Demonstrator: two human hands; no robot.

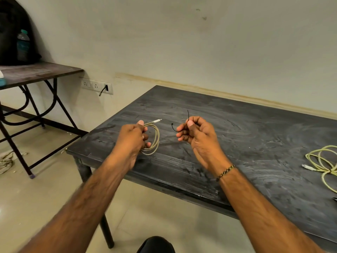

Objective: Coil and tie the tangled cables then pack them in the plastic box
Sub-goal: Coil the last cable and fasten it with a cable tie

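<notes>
My left hand grips a coiled beige cable above the dark table; the cable's white plug sticks out past my thumb. A short way to its right, my right hand pinches a thin black cable tie between thumb and fingers, with one end pointing up and the other curling out to the left. The two hands are apart. A loose yellow-white cable with a white plug lies tangled on the table at the right edge. No plastic box is in view.
A second table stands at the back left with a black bag and a water bottle on it. A wall socket strip sits between the tables. More cable lies on the floor at the left.
</notes>
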